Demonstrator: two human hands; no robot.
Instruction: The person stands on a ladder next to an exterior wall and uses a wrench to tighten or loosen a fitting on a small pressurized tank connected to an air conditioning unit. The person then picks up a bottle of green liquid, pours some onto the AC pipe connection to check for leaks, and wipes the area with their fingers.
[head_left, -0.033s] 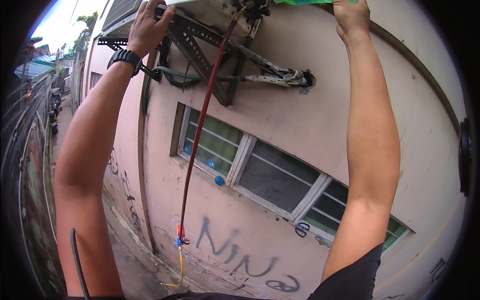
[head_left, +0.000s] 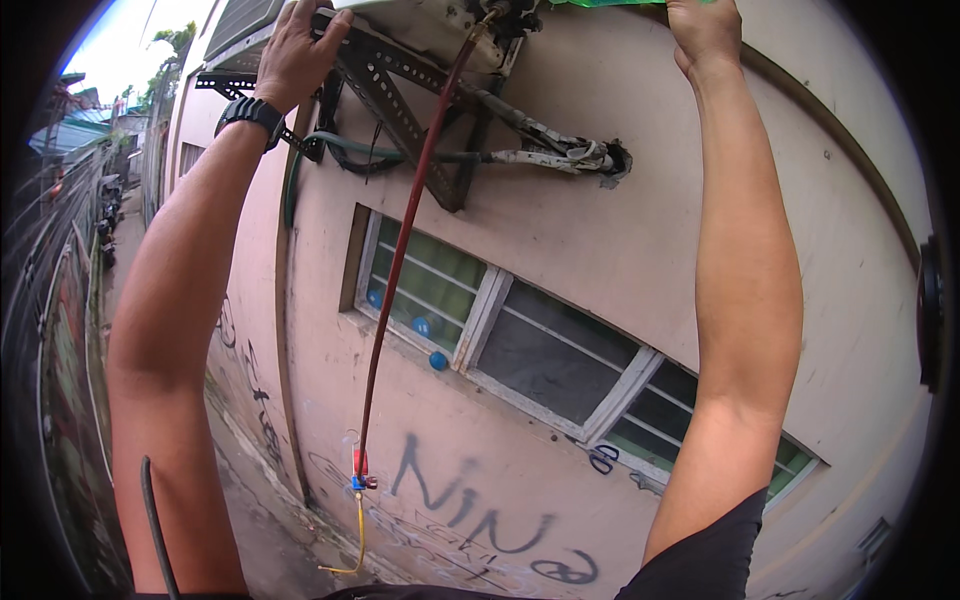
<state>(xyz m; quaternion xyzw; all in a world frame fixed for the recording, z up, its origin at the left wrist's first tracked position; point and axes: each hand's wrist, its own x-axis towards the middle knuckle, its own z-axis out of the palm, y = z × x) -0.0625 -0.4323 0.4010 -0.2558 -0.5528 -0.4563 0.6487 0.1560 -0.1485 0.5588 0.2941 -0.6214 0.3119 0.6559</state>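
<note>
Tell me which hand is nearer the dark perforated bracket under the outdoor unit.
Left. The left hand is at the upper-left end of the dark perforated bracket, seemingly touching it; the right hand is well to the right, apart from it, at the green sheet.

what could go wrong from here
The red hose hangs from its fitting to a gauge set; an arm bumping it might set it swinging or strain the fitting.

The right hand is at a green thing, but the top edge cuts off its grip; if loose, the thing might drop.

The left hand is bare at the perforated bracket, whose edges could perhaps nick fingers.
</note>
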